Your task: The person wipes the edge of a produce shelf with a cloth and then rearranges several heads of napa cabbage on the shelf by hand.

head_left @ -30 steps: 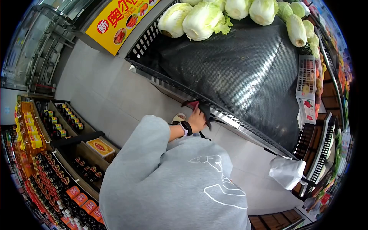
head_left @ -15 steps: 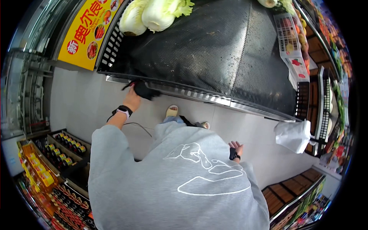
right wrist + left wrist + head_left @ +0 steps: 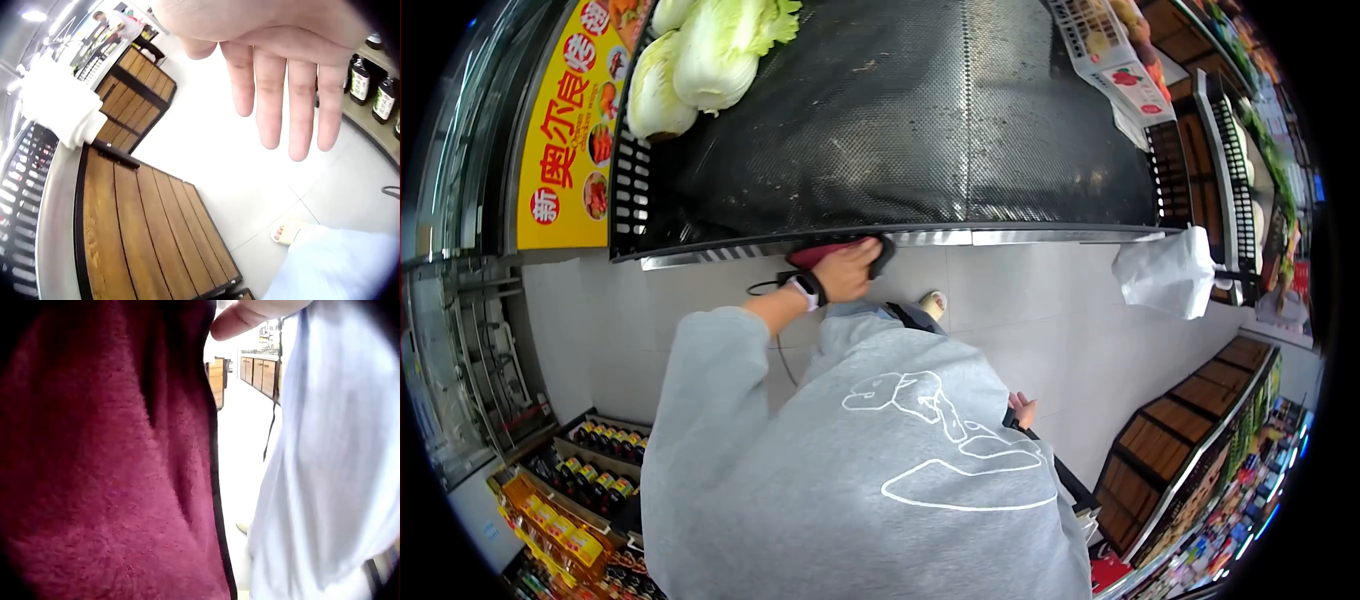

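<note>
My left hand (image 3: pixel 845 272) grips a maroon cloth (image 3: pixel 824 252) with a dark underside, held against the metal front edge of a black produce stand (image 3: pixel 800 190). In the left wrist view the maroon cloth (image 3: pixel 112 462) fills the left half, plush and dark-edged, with a fingertip (image 3: pixel 230 324) above it. Down at my right side hangs my right hand (image 3: pixel 1022 408), holding nothing. The right wrist view shows that hand (image 3: pixel 275 69) with its fingers straight.
Chinese cabbages (image 3: pixel 710 60) lie at the stand's back left, beside a yellow sign (image 3: pixel 565 140). A white plastic bag (image 3: pixel 1165 272) hangs past its right corner. Shelves with bottles (image 3: pixel 600 485) stand behind left, wooden-fronted stands (image 3: pixel 1145 460) behind right. A person (image 3: pixel 122 28) is farther off.
The left hand slides the cloth leftward along the stand's front edge, then back rightward. My view has turned and shifted. The right hand, hidden at first, now shows at my side.
</note>
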The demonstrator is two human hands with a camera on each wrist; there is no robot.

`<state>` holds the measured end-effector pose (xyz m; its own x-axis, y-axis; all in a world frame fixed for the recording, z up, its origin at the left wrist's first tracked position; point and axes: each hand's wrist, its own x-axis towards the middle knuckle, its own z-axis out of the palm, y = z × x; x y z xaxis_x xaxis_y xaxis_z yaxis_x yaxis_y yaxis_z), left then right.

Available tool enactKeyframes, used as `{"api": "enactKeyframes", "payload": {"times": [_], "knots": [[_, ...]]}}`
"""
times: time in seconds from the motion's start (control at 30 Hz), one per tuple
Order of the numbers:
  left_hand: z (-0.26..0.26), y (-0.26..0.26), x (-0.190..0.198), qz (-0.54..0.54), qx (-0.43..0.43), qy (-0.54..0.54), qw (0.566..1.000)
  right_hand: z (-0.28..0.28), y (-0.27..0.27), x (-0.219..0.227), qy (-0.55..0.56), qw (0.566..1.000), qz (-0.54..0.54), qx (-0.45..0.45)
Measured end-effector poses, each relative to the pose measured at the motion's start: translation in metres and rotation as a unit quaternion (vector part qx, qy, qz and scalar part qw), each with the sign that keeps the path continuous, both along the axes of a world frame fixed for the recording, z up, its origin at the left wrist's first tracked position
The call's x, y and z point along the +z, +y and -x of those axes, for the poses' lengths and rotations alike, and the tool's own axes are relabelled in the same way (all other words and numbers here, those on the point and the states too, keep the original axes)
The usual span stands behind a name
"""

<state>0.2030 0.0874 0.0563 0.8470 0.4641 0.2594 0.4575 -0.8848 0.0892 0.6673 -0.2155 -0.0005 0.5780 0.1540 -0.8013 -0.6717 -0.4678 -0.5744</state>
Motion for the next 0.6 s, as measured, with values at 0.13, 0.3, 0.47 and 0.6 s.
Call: {"api": "enactKeyframes", "payload": {"times": [0.13,0.3,0.47,0.6], "knots": [[-0.099,0.015,-0.008,-0.003,-0.013,-0.077,0.997,-0.003,-0.063,-0.023,0.000,1.000,0.016,-0.012],[-0.213,0.038,0.002,0.042,-0.028,-0.059,0.997,0.021,-0.114,-0.038,0.011,0.997,0.022,-0.073],[-0.256,0.042,0.002,0.034,-0.018,-0.047,0.998,0.044,-0.155,-0.058,0.026,0.996,0.018,-0.084],[-0.226,0.035,0.000,0.051,0.004,-0.047,0.998,0.057,-0.184,-0.093,0.026,0.999,0.012,-0.029]]}}
